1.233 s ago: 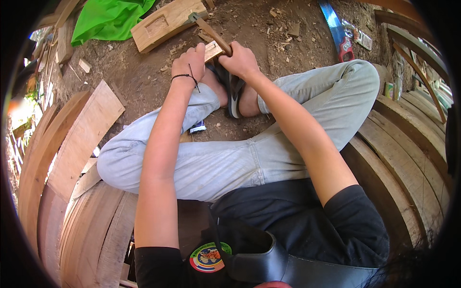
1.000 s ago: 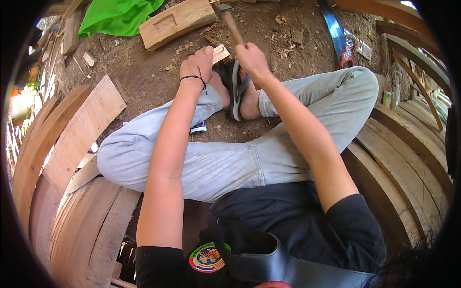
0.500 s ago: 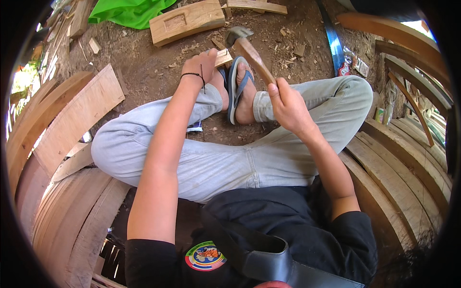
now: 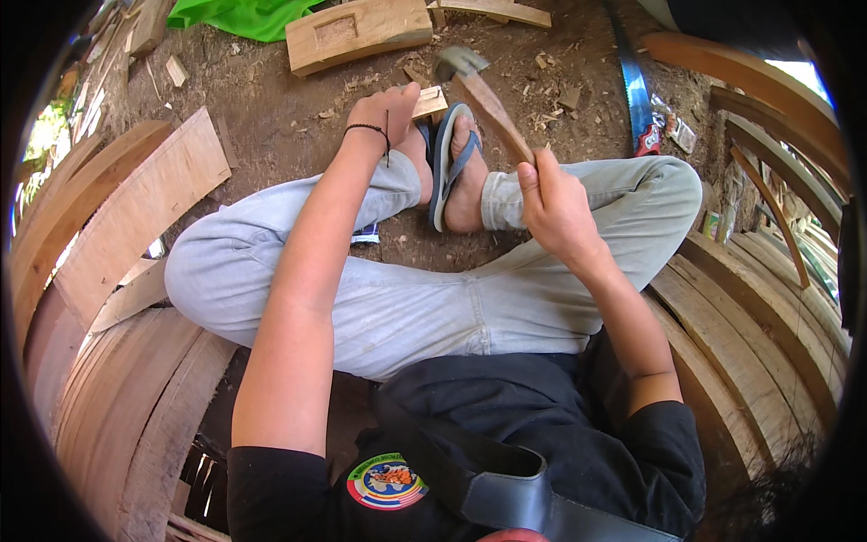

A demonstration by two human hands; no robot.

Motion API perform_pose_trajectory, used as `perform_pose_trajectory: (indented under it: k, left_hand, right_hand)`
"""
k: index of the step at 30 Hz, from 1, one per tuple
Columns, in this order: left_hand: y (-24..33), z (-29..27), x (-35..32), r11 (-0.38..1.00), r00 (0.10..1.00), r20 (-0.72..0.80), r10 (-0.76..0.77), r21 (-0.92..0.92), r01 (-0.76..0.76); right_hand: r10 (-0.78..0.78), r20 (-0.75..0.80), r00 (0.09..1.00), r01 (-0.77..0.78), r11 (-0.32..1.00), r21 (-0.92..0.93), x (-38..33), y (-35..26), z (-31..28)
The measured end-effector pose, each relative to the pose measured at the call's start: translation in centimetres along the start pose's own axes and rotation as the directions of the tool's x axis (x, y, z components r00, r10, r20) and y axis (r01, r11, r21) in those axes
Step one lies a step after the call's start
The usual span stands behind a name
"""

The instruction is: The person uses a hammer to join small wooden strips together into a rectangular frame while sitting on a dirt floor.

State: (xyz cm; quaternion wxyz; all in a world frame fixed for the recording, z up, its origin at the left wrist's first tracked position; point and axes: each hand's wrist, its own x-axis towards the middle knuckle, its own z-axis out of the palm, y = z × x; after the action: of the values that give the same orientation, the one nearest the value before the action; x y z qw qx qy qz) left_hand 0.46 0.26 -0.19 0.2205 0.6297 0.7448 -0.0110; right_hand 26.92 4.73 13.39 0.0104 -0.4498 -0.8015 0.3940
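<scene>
My right hand [image 4: 558, 206] is closed around the wooden handle of a hammer [image 4: 492, 110]. The dark metal head is up and to the left, a little above and right of a small wood block [image 4: 429, 102]. My left hand [image 4: 383, 117] wraps round that pale block, and its near end sticks out past my fingers beside my sandalled foot [image 4: 462, 181]. A thin slit or dark mark shows on the block's top. The rest of it is hidden under my hand.
A board with a rectangular recess [image 4: 357, 36] lies ahead, next to a green cloth [image 4: 239, 16]. A handsaw [image 4: 635, 90] lies to the right. Curved planks [image 4: 135, 203] stand at the left; stacked timbers [image 4: 722, 298] line the right. Wood chips litter the ground.
My right hand and the hammer have shifted slightly right. My left hand still holds the block. The whole view has tilted a little.
</scene>
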Motion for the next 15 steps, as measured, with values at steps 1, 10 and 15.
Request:
perform_pose_trajectory:
  k: [1, 10, 15]
  left_hand:
    - [0.1, -0.2, 0.0, 1.0, 1.0, 0.012, -0.001, -0.005, 0.001]
    - [0.8, -0.7, 0.0, 0.999, 0.999, 0.028, -0.042, 0.012, 0.041]
    - [0.6, 0.1, -0.1, 0.999, 0.999, 0.022, -0.032, 0.04, 0.031]
  right_hand:
    - [-0.014, -0.025, 1.0, 0.015, 1.0, 0.023, 0.0, -0.2, -0.1]
    - [-0.027, -0.009, 1.0, 0.026, 0.996, -0.083, 0.8, 0.9, 1.2]
    - [-0.086, -0.085, 0.993, 0.094, 0.99, 0.101, -0.7, -0.7, 0.8]
